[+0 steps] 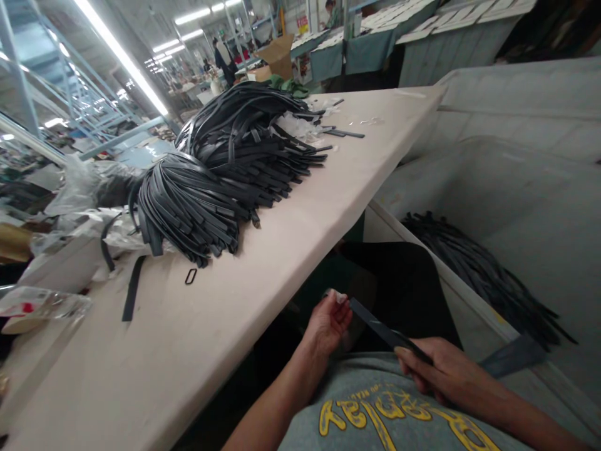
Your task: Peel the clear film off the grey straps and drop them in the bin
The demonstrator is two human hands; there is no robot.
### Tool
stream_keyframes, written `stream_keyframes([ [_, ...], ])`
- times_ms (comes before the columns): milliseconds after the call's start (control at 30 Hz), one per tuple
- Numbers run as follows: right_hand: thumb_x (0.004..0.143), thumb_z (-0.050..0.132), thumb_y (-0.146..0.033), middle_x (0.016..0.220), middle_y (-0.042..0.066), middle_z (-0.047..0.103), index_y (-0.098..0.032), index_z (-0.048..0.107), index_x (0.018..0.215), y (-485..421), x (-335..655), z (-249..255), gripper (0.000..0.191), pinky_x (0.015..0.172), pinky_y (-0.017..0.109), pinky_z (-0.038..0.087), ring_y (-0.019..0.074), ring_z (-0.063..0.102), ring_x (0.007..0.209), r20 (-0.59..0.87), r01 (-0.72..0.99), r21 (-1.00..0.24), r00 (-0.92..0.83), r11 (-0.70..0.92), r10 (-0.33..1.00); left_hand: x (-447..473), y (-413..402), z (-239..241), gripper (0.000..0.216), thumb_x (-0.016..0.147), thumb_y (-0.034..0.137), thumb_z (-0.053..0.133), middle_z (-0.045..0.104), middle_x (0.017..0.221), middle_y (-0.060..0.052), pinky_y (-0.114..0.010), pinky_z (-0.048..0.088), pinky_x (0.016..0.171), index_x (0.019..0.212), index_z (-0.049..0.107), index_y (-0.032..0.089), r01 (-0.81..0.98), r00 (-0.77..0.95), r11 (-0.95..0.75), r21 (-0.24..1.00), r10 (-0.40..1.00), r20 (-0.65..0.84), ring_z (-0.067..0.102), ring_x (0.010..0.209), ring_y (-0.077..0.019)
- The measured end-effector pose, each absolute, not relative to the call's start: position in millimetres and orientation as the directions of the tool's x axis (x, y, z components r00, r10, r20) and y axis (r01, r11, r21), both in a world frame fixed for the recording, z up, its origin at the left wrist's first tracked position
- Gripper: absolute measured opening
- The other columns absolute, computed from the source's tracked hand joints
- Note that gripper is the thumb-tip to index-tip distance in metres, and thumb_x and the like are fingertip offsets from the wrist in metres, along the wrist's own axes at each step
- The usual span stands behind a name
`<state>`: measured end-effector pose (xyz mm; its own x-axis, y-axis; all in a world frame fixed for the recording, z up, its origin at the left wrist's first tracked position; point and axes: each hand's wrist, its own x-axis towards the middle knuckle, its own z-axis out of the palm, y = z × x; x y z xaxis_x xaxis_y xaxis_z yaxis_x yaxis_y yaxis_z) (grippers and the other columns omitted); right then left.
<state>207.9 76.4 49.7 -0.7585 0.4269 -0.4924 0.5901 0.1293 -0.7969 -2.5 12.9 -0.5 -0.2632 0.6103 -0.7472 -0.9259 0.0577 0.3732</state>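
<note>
Down over my grey shirt, below the table edge, I held one dark strap between both hands: my left hand pinched its near end, my right hand closed around it further along. It looked like I was checking a single piece. Next I would need a gentle pull through my fingers, then somewhere to drop it, maybe the bin beside me, away from the strap pile.

Strip-lit factory hall, long worktable
</note>
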Motion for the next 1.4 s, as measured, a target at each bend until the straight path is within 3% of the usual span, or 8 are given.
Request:
stream_keyframes([
  [100,0.094,0.033,-0.071,0.058,0.002,0.062,-0.020,0.058,0.072,75,197,53,0.061,0.052,0.026,0.044,0.0173,0.057,0.048,-0.451,0.587,-0.771,-0.778,0.248,0.438,-2,12,2,0.018,0.083,0.030,0.072,0.071,0.075,-0.003,-0.024,0.052,0.065,0.078,0.066,0.014,-0.925,-0.272,0.031,0.378,0.641,-0.718,0.067,0.066,-0.0126],
  [200,0.094,0.031,-0.071,0.059,0.002,0.063,-0.019,0.059,0.074,74,188,51,0.062,0.051,0.026,0.044,0.0177,0.059,0.049,-0.459,0.596,-0.762,-0.772,0.253,0.439,-2,11,5,0.019,0.081,0.031,0.074,0.071,0.074,-0.003,-0.023,0.050,0.064,0.079,0.067,0.014,-0.921,-0.265,0.055,0.386,0.638,-0.723,0.066,0.065,-0.0122],
  [500,0.083,0.050,-0.077,0.053,0.003,0.060,-0.015,0.059,0.072,85,180,29,0.063,0.039,0.019,0.031,0.0108,0.046,0.037,-0.594,0.588,-0.800,-0.746,-0.122,0.301,-7,0,-3,0.018,0.071,0.025,0.081,0.072,0.074,-0.003,-0.027,0.052,0.071,0.075,0.067,0.015,-0.926,-0.283,-0.004,0.376,0.667,-0.689,0.068,0.070,-0.0152],
  [667,0.081,0.053,-0.076,0.050,0.004,0.060,-0.014,0.062,0.070,93,178,25,0.063,0.038,0.018,0.030,0.0101,0.045,0.035,-0.601,0.575,-0.799,-0.759,-0.177,0.250,-14,-4,-8,0.011,0.074,0.020,0.077,0.072,0.071,-0.004,-0.026,0.052,0.068,0.075,0.068,0.014,-0.928,-0.275,0.012,0.371,0.649,-0.709,0.067,0.067,-0.0145],
  [1000,0.075,0.049,-0.083,0.058,0.006,0.064,-0.015,0.062,0.077,98,139,26,0.070,0.041,0.022,0.036,0.0121,0.048,0.039,-0.585,0.605,-0.796,-0.760,-0.018,0.285,-4,-1,-12,0.021,0.067,0.026,0.083,0.069,0.068,-0.004,-0.027,0.048,0.069,0.072,0.068,0.014,-0.910,-0.211,0.126,0.395,0.679,-0.703,0.063,0.061,-0.0137],
  [1100,0.081,0.049,-0.081,0.071,0.008,0.068,-0.015,0.066,0.088,108,157,44,0.068,0.048,0.026,0.043,0.0151,0.055,0.047,-0.570,0.608,-0.788,-0.779,0.092,0.263,-18,1,-15,0.015,0.074,0.023,0.078,0.068,0.067,-0.001,-0.026,0.047,0.071,0.070,0.065,0.016,-0.922,-0.263,0.058,0.382,0.629,-0.731,0.063,0.062,-0.0120],
  [1200,0.087,0.040,-0.081,0.068,0.008,0.067,-0.018,0.067,0.081,118,174,65,0.069,0.047,0.029,0.043,0.0171,0.055,0.047,-0.568,0.650,-0.717,-0.754,0.252,0.330,-29,2,-12,0.011,0.081,0.023,0.071,0.069,0.070,0.001,-0.025,0.047,0.076,0.074,0.065,0.018,-0.925,-0.316,-0.018,0.379,0.592,-0.742,0.063,0.065,-0.0108],
  [1400,0.083,0.026,-0.087,0.058,0.007,0.062,-0.020,0.062,0.074,116,137,73,0.077,0.051,0.034,0.042,0.0208,0.057,0.048,-0.451,0.638,-0.635,-0.764,0.436,0.462,-3,12,4,0.008,0.081,0.020,0.071,0.069,0.072,-0.002,-0.031,0.048,0.087,0.076,0.068,0.014,-0.921,-0.169,0.113,0.374,0.748,-0.642,0.064,0.066,-0.0124],
])
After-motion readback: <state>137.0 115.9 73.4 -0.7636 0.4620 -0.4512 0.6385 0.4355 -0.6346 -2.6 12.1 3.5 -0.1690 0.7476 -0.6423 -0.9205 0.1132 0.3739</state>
